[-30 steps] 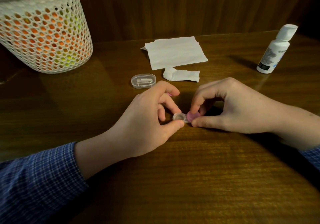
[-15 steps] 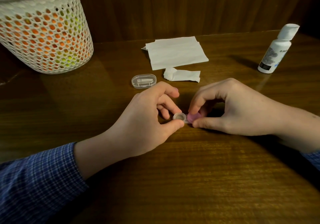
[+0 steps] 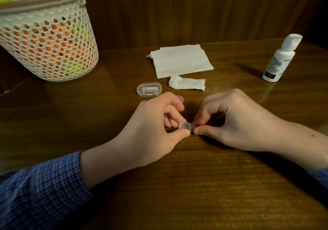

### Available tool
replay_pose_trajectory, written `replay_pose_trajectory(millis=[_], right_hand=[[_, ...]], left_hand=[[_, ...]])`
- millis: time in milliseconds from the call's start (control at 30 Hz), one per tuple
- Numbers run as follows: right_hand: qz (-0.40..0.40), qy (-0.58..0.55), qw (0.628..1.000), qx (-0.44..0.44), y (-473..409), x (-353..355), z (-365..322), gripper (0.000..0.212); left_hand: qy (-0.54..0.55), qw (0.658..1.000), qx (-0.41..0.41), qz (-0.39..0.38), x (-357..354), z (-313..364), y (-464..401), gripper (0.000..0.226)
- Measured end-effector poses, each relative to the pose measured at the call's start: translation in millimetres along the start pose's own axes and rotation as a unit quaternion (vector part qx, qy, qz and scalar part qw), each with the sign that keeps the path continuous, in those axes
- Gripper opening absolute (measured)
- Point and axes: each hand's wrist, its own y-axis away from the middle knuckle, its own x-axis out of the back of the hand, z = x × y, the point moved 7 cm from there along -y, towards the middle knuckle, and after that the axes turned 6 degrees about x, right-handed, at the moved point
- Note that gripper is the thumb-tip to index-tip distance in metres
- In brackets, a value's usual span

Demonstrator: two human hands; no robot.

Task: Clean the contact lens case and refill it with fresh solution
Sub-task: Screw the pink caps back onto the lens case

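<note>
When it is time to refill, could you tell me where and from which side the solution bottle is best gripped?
Grip the solution bottle round its straight white body, below the cap, coming from its open near-left side with the right hand. It stands upright and alone on the table, so probably nothing blocks a sideways wrap.

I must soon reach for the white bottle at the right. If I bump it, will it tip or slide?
The white bottle stands upright and is tall on a small base, so a knock near its cap would probably tip it. The wooden table looks glossy, so a low push may slide it. It seems plastic, likely light.
</note>
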Motion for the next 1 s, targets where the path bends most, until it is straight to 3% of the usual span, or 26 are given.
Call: replay_pose_trajectory(millis=[167,333,467,767,1000], right_hand=[[-0.004,-0.010,1.000,0.012,-0.4,1.8,-0.6,0.014],[-0.047,-0.034,0.998,0.027,-0.6,4.9,3.1,0.007],[-0.034,-0.029,0.999,0.020,-1.3,2.3,2.8,0.006],[0.004,-0.012,1.000,0.005,-2.2,1.5,-3.3,0.023],[-0.042,-0.036,0.998,0.019,-1.3,4.3,3.0,0.007]], left_hand=[[0.002,1.000,0.006,-0.003,-0.4,-1.3,-0.4,0.045],[0.011,1.000,0.003,-0.003,-0.6,-1.3,0.0,0.046],[0.014,1.000,0.006,-0.003,-0.5,-3.0,-0.1,0.044],[0.006,1.000,-0.001,-0.007,-1.4,-2.2,-1.2,0.044],[0.012,1.000,0.004,-0.009,-2.0,-3.9,-0.7,0.044]])
